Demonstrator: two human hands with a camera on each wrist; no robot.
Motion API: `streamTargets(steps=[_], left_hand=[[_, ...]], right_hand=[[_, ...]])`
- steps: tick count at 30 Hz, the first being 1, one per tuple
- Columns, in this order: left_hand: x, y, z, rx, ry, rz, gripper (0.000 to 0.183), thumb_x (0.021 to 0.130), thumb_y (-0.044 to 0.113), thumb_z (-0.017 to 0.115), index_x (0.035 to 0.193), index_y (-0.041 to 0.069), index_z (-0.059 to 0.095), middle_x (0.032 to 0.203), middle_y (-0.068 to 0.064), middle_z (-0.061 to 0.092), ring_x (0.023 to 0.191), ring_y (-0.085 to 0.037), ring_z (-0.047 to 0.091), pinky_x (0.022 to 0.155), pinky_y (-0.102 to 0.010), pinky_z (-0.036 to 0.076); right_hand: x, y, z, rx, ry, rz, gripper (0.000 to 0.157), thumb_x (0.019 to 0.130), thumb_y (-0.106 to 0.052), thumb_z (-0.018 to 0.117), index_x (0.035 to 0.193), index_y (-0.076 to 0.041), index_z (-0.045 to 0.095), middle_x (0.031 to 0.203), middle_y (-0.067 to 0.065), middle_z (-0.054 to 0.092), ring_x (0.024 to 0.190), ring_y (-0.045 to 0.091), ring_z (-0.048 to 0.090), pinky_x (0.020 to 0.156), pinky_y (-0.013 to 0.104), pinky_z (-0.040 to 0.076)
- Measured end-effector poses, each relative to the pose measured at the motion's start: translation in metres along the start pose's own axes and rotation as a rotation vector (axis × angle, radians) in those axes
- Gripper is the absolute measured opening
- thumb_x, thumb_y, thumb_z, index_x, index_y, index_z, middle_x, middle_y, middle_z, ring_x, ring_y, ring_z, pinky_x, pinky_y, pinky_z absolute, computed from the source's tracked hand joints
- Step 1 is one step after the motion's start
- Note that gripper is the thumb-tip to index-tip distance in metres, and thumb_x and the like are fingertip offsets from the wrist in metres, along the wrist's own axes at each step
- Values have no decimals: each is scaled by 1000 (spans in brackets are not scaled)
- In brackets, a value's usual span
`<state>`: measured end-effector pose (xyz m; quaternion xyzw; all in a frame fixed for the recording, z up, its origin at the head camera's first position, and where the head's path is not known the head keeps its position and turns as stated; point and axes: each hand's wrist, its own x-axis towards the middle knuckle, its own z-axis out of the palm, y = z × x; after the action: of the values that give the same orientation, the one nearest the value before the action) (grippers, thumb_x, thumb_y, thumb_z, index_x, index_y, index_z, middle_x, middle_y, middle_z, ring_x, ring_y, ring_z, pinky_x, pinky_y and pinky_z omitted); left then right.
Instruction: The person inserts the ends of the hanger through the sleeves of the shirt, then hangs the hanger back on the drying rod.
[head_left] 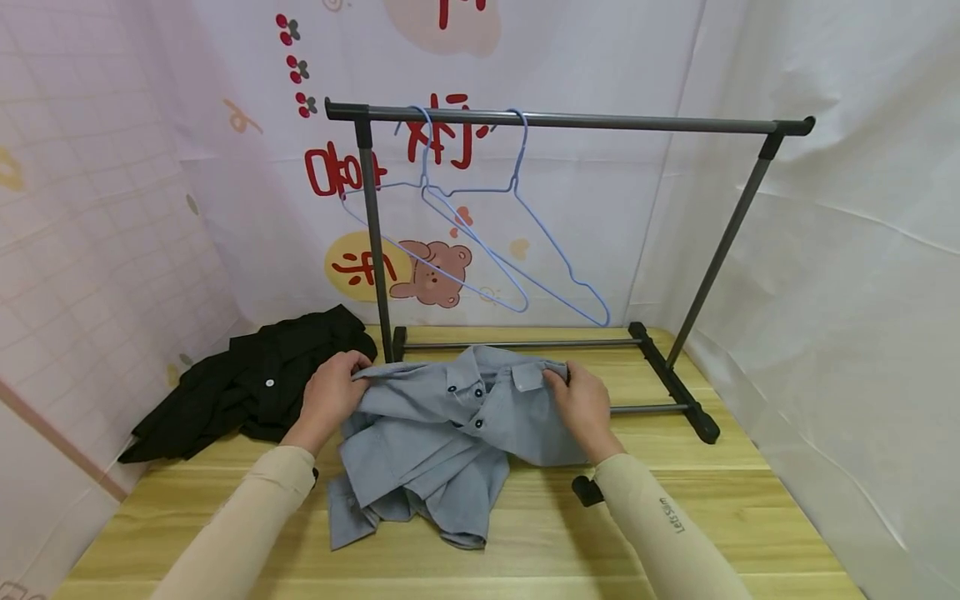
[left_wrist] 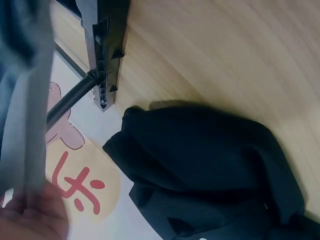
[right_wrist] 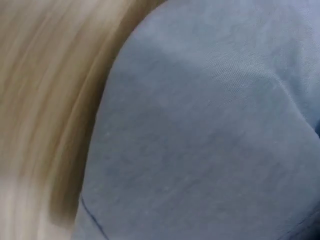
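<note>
One rack (head_left: 721, 258) stands on one wooden table (head_left: 540, 558). Two blue hangers (head_left: 515, 182) hang from the rack's top bar (head_left: 600, 122), left of its middle. One grey shirt (head_left: 427, 458), showing three dark buttons (head_left: 478, 423), is held in front of the rack's lower left half. Both grips are narrow: the left hand (head_left: 330, 396), forward and left of the rack's left post (head_left: 373, 225), pinches one upper edge; the right hand (head_left: 585, 408) pinches the opposite edge, in front of the rack's base. One black garment (head_left: 255, 392) lies left of the rack.
</note>
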<state>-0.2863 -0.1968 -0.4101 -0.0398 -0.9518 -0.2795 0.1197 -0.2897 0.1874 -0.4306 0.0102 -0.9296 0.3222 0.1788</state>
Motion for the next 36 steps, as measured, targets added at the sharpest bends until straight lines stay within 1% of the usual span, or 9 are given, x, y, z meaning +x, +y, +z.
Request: streamTargets(steps=[8,12,15,18,20,24,27,31,36], left_hand=[[-1,4,0,-123,-97,28,38,98,9,57,135,3,55,130,-20,55,119,-38,52,93,-53,44],[1,30,7,-233,-182,71,49,101,19,57,147,6,44,144,-19,47,128,-39,48,100,-55,41],[4,56,15,-262,-278,103,56,101,27,59,150,9,40,149,-17,43,130,-39,47,102,-55,40],[8,79,26,-249,-368,106,65,100,34,61,154,9,34,152,-17,40,135,-38,43,105,-56,36],[10,87,36,-221,-410,89,71,99,39,61,156,10,30,154,-16,38,138,-37,39,108,-56,33],[11,92,56,-109,-462,80,80,97,45,63,157,8,25,155,-18,36,141,-38,34,111,-59,26],[8,90,68,-25,-482,75,86,94,46,66,158,7,22,153,-20,38,141,-40,33,111,-64,18],[-1,85,79,50,-472,77,92,91,47,70,158,8,21,152,-20,39,141,-40,33,112,-66,11],[-11,76,89,127,-443,94,95,89,49,71,159,10,19,152,-22,37,141,-41,31,112,-66,11]], right_hand=[[0,3,4,-7,-35,54,39,95,-36,68,75,-10,47,64,6,46,57,22,44,54,34,33],[0,1,4,54,-44,24,32,97,-34,67,81,-10,54,72,7,51,64,23,48,60,36,37],[-1,-1,2,129,-75,17,18,99,-26,63,96,-8,62,82,8,58,73,24,52,66,37,41],[-1,0,0,191,-143,44,16,98,-15,57,111,-7,63,93,7,63,81,24,55,71,38,43],[-1,1,0,209,-205,54,15,95,-9,54,108,-6,62,89,7,61,77,23,53,69,36,41],[-1,6,0,173,-316,28,9,92,-3,52,98,-4,59,79,7,54,70,22,47,64,35,37],[-3,7,0,140,-341,22,24,93,-4,50,114,-1,61,97,12,64,86,26,58,73,40,46],[-2,5,-6,197,-290,77,49,96,-7,46,145,-3,46,134,18,58,122,34,54,96,50,45],[2,-2,-25,360,-53,90,49,100,-9,37,149,-4,40,142,18,51,132,33,46,105,51,38]])
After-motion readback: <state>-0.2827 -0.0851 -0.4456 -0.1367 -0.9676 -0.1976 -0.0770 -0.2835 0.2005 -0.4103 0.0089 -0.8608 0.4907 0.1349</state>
